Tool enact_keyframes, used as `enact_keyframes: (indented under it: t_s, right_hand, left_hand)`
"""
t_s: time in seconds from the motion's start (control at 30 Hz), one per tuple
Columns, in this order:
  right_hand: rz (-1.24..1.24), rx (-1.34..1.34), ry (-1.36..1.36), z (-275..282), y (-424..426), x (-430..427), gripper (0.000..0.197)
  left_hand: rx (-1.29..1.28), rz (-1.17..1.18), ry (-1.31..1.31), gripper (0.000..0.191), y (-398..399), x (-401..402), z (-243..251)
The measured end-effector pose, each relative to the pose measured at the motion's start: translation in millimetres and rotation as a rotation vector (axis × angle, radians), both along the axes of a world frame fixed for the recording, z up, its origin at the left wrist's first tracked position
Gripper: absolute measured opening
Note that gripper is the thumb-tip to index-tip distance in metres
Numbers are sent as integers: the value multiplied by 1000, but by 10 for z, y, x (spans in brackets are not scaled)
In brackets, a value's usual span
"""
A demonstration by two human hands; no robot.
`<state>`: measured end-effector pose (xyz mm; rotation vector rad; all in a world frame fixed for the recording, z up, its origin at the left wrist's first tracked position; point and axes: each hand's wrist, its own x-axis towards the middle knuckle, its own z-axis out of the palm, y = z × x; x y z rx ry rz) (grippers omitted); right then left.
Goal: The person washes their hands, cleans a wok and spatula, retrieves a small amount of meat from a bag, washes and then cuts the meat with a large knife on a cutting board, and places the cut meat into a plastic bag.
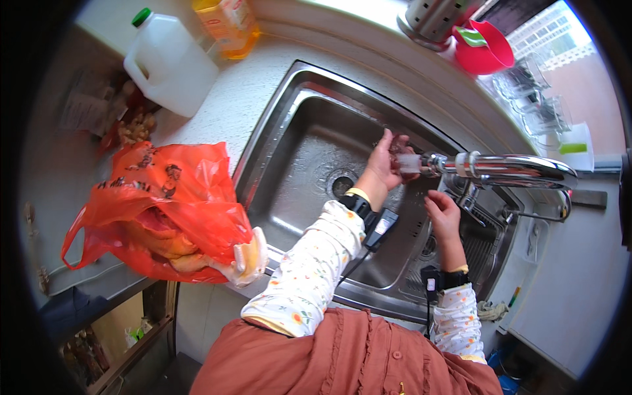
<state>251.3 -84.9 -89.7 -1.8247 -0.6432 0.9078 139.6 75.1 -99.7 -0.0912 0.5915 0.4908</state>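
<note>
My left hand (383, 165) is cupped under the spout end of a chrome faucet (513, 170), over the large basin of a stainless steel sink (301, 163). Water runs from the spout onto it. Something dark red shows among its fingers, but the water blurs it. Near the faucet's base and the divider between the basins, my right hand (444, 215) hovers with loosely bent fingers and nothing visible in it. On the counter to the left lies a red plastic bag (173, 197), partly open around raw poultry (182, 252) with yellowish skin. One pale end sticks out beside the sink rim.
A white plastic jug (173, 64) with a green cap and an oil bottle (229, 24) stand at the back left. Ginger (138, 128) lies behind the bag. Along the window sill are a pink plastic container (481, 49) and several glasses (543, 118). A smaller basin (479, 242) adjoins on the right.
</note>
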Motion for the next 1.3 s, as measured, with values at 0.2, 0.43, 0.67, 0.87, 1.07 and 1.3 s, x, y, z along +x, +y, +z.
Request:
enact_keyframes:
  t_s: [0.2,0.43,0.67,0.87,1.07,1.3]
  right_hand:
    - [141,-22,-445,220,-174,120,15]
    - [397,-35,-750,452,-202,206,15]
    - [540,-97,-806,571,-304,311,14]
    - [535,-200,-742,750,-229,433,16]
    - [500,-146,-644,675,-205,349,15]
    - [338,128,-138,87,185,-355,30]
  left_hand:
    - [40,-34,4,30,-77,21,-39]
    - [-34,-23,-45,27,-99,-161,-75]
    - [6,-48,-53,29,-98,-236,-60]
    - [0,-164,-9,30,-148,-301,25]
    - [82,-328,106,27,-327,-441,-82]
    - [117,-592,152,26,-798,-458,-162]
